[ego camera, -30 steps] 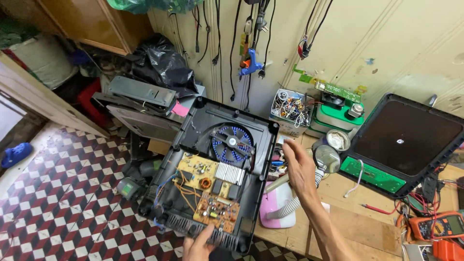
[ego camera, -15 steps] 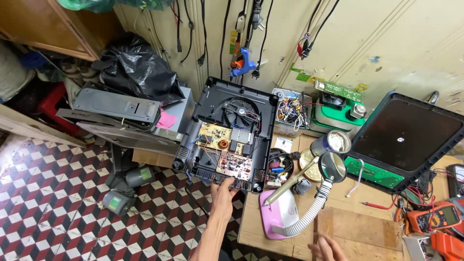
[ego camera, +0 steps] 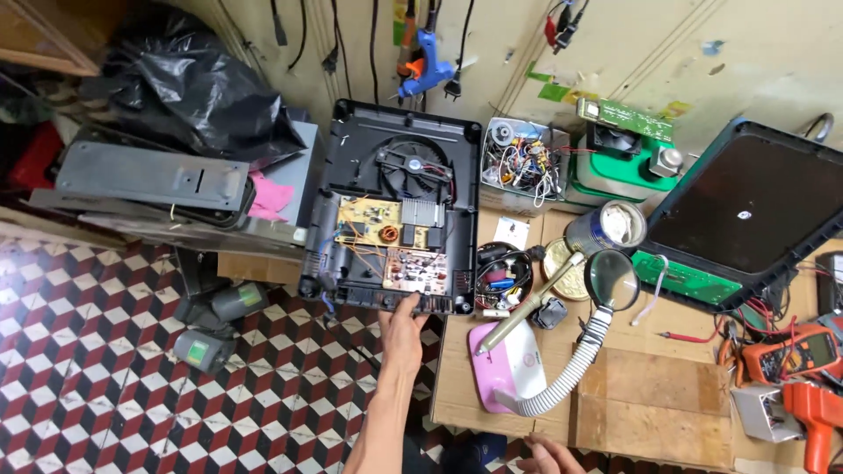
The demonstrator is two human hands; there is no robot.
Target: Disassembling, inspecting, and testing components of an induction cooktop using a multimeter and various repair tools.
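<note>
Leftmost, a black plastic bag [ego camera: 206, 83] slumps over a grey metal panel [ego camera: 145, 175] above the checkered floor [ego camera: 105, 386], with a small grey-green motor [ego camera: 204, 349] lying on the tiles. Next comes the opened black cooker base [ego camera: 395, 206], tipped up against the far wall beside the tabletop [ego camera: 650, 399], its fan [ego camera: 413, 162] far and its circuit boards [ego camera: 391, 246] near. The left hand [ego camera: 402, 329] grips the base's near edge, fingers curled under the rim, so the step in hand looks like steadying or shifting this housing (a judgement only). Any next move would call for a firm hold on that edge, since the base leans with little under it and its orange wires could snag. Right of it sit a tub of wire scraps [ego camera: 520, 162], a magnifier on a flexible hose [ego camera: 606, 290] and a black glass top panel [ego camera: 751, 206]. The right hand [ego camera: 549, 456] shows only at the near edge, over the tabletop; whether it is open or closed I cannot tell.
</note>
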